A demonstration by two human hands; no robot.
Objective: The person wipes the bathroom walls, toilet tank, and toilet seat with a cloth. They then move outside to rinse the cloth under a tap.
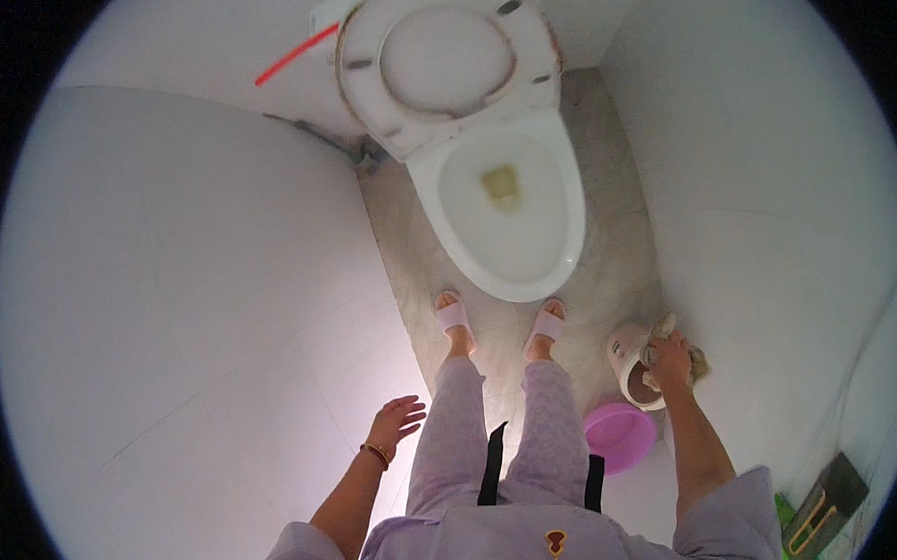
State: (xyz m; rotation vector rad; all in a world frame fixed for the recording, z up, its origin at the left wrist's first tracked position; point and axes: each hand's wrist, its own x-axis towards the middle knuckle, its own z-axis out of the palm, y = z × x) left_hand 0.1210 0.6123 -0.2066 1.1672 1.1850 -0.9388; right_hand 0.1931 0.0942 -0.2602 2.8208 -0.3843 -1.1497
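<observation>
My right hand reaches down to a pale bin by the right wall, its fingers on a light, crumpled cloth or bag at the rim; whether they grip it is hard to tell. Beside my left leg, my left hand hangs with fingers apart and holds nothing, a bracelet on its wrist. In front of my feet stands a white toilet with its seat raised. Brown stains mark the seat's edges, and yellowish water lies in the bowl.
A pink plastic basin stands on the floor just below the bin. Pale walls close in on both sides of the tiled floor. A red strip shows left of the toilet. A dark box-like object is at the lower right.
</observation>
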